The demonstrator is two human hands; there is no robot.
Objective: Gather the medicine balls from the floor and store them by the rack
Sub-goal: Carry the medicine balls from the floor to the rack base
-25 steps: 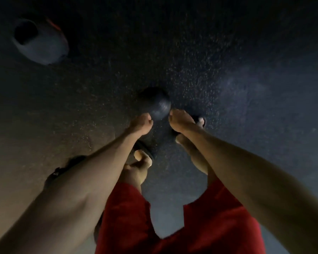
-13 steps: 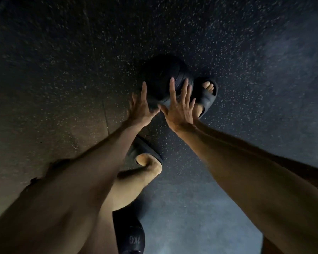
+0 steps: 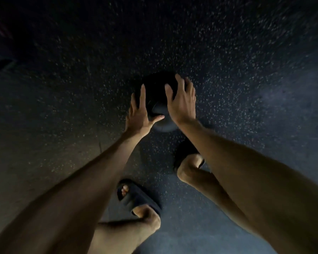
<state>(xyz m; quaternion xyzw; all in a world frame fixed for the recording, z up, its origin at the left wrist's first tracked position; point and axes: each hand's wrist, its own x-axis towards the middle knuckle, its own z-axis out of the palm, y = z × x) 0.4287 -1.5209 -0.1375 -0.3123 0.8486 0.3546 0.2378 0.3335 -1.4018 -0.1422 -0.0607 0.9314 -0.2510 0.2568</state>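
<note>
medicine ball point(image 3: 154, 92) sits on the speckled rubber floor point(image 3: 228, 70) right in front of you, just ahead of your right slide point(image 3: 184, 151). left slide point(image 3: 136, 197) is further back, so you're in a staggered stance, bent over the ball. left hand point(image 3: 138, 116) is on the ball's left side, fingers point(image 3: 142, 96) straight and spread, thumb laid across the near face. right hand point(image 3: 183, 103) lies over the top right, fingers spread and only lightly curved to the surface. neither hand wraps or pinches anything: both are released, flat contact. makes sense, since the ball looks too wide for a one-hand grip, so you sandwich it between two palms. my read: you're at the grasp step, lift not yet done. can't tell if the ball is clear of the floor, too dark underneath. right hand sits higher than the left, so the squeeze is off-axis. i'd drop it to the side, opposite the left, before lifting, or the ball may squirt out. rack isn't in view, and no other balls are visible.
</note>
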